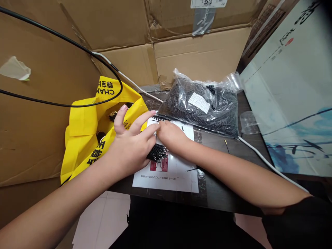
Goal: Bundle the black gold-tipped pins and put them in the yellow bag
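Note:
My left hand (133, 143) is palm down over the left part of a printed sheet (181, 176), some fingers spread. A bundle of black wires (157, 153) with bare silvery ends sticks out from under its palm, apparently held there; the thumb is hidden. My right hand (171, 134) has its fingers closed in a pinch, meeting a left fingertip. What it pinches is too small or hidden. Several thin black wires (162, 118) lie on the sheet just beyond the fingertips.
A yellow bag (80, 114) with more wire bundles stands at left. Behind lies a clear plastic bag (202, 107) of small black tubes. Clear cups (249, 122) sit at right, near a loose wire (227, 146). Cardboard (197, 58) walls the back; a black cable (64, 41) hangs at left.

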Demonstrator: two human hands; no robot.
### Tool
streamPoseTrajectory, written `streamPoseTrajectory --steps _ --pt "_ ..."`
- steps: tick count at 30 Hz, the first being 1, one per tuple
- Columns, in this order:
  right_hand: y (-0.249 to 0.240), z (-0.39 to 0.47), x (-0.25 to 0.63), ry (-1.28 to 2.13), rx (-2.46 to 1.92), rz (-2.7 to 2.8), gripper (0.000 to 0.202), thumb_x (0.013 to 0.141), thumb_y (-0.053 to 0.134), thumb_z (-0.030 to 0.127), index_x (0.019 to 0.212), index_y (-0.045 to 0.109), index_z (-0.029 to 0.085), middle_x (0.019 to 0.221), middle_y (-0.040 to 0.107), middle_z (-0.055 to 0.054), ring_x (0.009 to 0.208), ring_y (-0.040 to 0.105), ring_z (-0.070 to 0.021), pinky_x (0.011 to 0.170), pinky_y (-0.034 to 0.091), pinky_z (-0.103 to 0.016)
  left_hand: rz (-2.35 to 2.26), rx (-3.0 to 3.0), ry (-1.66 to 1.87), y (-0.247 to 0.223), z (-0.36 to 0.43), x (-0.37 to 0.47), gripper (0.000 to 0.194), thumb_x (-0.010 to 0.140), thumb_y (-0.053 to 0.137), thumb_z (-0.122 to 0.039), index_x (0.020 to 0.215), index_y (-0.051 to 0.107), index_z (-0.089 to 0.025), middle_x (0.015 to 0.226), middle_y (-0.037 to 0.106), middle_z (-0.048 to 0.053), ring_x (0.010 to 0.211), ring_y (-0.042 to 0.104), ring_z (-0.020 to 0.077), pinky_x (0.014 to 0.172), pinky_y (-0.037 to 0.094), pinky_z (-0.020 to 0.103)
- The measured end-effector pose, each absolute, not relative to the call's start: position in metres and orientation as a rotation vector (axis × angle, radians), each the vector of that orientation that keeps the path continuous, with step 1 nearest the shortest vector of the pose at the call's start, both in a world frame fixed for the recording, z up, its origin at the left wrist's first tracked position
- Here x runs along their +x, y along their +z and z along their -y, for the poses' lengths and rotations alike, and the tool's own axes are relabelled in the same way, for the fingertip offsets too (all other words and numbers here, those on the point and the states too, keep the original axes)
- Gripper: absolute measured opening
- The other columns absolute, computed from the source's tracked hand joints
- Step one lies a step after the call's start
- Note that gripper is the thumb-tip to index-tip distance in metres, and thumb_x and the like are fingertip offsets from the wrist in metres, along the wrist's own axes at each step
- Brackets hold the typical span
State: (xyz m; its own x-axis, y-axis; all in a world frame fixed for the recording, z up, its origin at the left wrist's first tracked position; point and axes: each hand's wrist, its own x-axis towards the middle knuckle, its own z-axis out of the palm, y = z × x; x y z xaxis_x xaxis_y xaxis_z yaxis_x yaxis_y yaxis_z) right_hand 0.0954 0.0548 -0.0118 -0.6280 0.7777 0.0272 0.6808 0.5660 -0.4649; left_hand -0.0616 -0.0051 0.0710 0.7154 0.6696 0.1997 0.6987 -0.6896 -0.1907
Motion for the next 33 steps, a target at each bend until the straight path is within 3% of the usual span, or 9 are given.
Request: streamPoseTrajectory --steps 4,8,16,21,27,30,33 --pt "-0.005 -0.059 0.110 0.719 -1.199 2.440 0.023 0.092 0.047 0.000 0.100 0.064 0.012 0.108 0.067 -0.014 0.098 0.058 -0.0225 0.086 0.044 -0.035 1.118 -2.732 -0.257 0.070 0.001 -0.063 0.010 0.072 0.062 -0.014 0.076 0.066 -0.022 0.127 0.073 0.003 0.147 0.044 0.0423 0.126 -0.010 0.072" --pt "0.011 -0.056 0.142 0.837 -1.244 2.205 0.013 0.099 0.044 0.013 0.092 0.054 0.018 0.095 0.065 -0.006 0.084 0.056 -0.0174 0.077 0.043 -0.031 1.235 -2.836 -0.258 0.070 -0.004 -0.062 0.008 0.069 0.065 -0.017 0.074 0.067 -0.023 0.122 0.074 0.003 0.144 0.044 0.0440 0.123 -0.003 0.078" --pt "0.022 -0.016 0.183 1.101 -1.057 1.899 0.010 0.100 0.047 0.017 0.091 0.051 0.021 0.087 0.063 -0.001 0.080 0.057 -0.0155 0.075 0.041 -0.030 1.272 -3.039 -0.247 0.067 -0.007 -0.041 0.011 0.064 0.071 -0.019 0.073 0.067 -0.022 0.125 0.072 0.005 0.148 0.038 0.0439 0.123 -0.003 0.077" --pt "0.015 -0.005 0.196 1.503 -0.957 1.593 0.014 0.105 0.047 0.028 0.092 0.049 0.022 0.079 0.058 0.002 0.074 0.052 -0.0136 0.073 0.042 -0.029 1.212 -3.145 -0.226 0.065 -0.007 -0.027 0.016 0.065 0.076 -0.025 0.078 0.068 -0.022 0.132 0.068 0.003 0.150 0.034 0.0430 0.124 -0.007 0.075" --pt "0.013 0.005 0.202 1.539 -0.744 1.030 0.022 0.098 0.066 0.037 0.104 0.047 0.028 0.072 0.051 0.007 0.071 0.057 -0.0139 0.077 0.047 -0.032 1.293 -3.150 -0.265 0.053 -0.020 -0.013 0.006 0.069 0.071 -0.023 0.073 0.068 -0.021 0.126 0.070 0.003 0.148 0.037 0.0414 0.122 -0.001 0.077" --pt "0.020 0.004 0.209 1.530 -0.792 0.945 0.032 0.092 0.071 0.039 0.111 0.045 0.032 0.075 0.052 0.009 0.054 0.047 -0.0105 0.066 0.045 -0.032 1.272 -3.106 -0.329 0.046 -0.027 -0.005 0.006 0.075 0.069 -0.026 0.075 0.071 -0.021 0.122 0.072 0.004 0.147 0.039 0.0417 0.121 0.000 0.078" --pt "0.025 0.003 0.220 1.509 -0.866 0.938 0.029 0.090 0.069 0.035 0.108 0.048 0.033 0.090 0.062 0.007 0.047 0.033 -0.0064 0.061 0.043 -0.031 1.257 -3.025 -0.398 0.042 -0.032 0.003 0.007 0.076 0.069 -0.027 0.077 0.073 -0.021 0.120 0.073 0.007 0.146 0.040 0.0430 0.121 -0.002 0.079"
